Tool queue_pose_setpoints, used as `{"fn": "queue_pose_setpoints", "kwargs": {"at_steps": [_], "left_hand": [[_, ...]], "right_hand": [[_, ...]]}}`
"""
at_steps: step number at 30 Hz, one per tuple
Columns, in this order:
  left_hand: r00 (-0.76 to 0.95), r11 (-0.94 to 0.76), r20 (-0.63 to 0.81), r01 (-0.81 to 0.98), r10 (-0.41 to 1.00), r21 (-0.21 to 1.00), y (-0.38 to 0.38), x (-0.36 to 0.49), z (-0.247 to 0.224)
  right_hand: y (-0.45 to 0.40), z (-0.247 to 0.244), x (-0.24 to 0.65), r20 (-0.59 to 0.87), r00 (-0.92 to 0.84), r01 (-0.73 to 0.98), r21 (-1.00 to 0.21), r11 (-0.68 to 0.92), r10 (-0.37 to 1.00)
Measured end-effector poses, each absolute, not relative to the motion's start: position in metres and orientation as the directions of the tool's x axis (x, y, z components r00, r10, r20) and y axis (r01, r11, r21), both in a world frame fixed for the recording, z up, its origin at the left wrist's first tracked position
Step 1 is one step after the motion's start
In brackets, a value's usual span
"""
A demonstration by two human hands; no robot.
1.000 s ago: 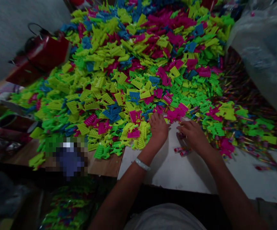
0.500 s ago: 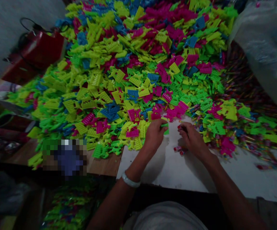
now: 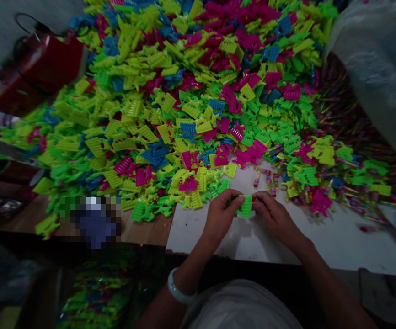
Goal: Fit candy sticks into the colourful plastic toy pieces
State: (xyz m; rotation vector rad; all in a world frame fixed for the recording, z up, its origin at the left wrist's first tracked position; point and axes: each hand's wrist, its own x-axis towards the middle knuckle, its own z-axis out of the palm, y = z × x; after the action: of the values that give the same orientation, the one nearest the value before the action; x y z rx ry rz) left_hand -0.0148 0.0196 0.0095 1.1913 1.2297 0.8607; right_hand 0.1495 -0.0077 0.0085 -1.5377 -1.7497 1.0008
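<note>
My left hand is closed on a bright green slatted plastic piece, pinched between thumb and fingers. Close against its right edge, my right hand pinches a small red-ended tube, mostly hidden by the fingers. Whether tube and plastic piece touch, I cannot tell. Just beyond the hands, several small printed tubes with red ends lie on the white board. A big heap of similar plastic pieces in yellow, green, pink and blue rises behind.
More thin printed tubes are piled at the right, partly under a clear plastic bag. A red box-shaped device with a black cable stands at the left. Below the table's edge lie bagged coloured pieces.
Both hands have come nearer the body and closer together. The green plastic piece and the red-ended tube, apart before, are now side by side. The camera view has shifted slightly.
</note>
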Motion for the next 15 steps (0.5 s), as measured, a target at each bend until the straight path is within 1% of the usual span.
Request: {"fn": "queue_pose_setpoints", "kwargs": {"at_steps": [5,10,15], "left_hand": [[0.152,0.064,-0.108,0.265,0.982,0.962,0.0181,-0.0153,0.0133],[0.207,-0.071,-0.007,0.367,0.978,0.927,0.0182,-0.013,0.0176],[0.241,-0.176,0.063,0.483,0.968,0.858,0.0161,-0.0121,0.0184]], "right_hand": [[-0.0061,0.0116,0.1591,0.017,-0.15,0.543,-0.834,0.096,0.989],[-0.0033,0.0126,0.1592,0.014,-0.201,0.565,-0.815,0.128,0.98],[-0.0003,0.0133,0.1582,0.006,-0.275,0.595,-0.785,0.175,0.961]]}}
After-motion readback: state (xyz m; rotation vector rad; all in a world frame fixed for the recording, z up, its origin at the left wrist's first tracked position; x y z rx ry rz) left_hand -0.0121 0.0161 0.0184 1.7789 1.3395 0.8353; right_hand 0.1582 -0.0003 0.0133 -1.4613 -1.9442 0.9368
